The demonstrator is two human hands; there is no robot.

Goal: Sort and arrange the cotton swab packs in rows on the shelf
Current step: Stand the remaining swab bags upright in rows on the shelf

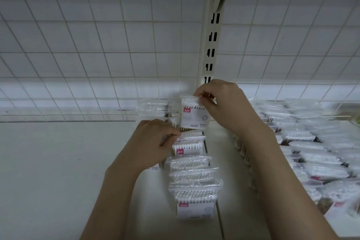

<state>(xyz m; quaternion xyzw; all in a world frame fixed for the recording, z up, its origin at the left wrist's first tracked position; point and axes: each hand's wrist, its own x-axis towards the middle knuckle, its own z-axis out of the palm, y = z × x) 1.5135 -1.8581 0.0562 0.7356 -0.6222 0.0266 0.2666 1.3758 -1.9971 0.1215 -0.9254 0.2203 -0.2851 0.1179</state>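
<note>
Two hands, crinkly clear swab packs

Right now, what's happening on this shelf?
A person is lining up cotton swab packs on a white shelf. The right hand pinches the top of an upright pack at the back of a row, while the left hand pinches the next pack. A loose heap of packs lies to the right.

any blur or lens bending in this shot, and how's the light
Head view: wire grid bows from wide-angle distortion; packs on the right and far edge are smeared; the pack pinched by the right hand stays fairly sharp; light flat and dim.
</note>
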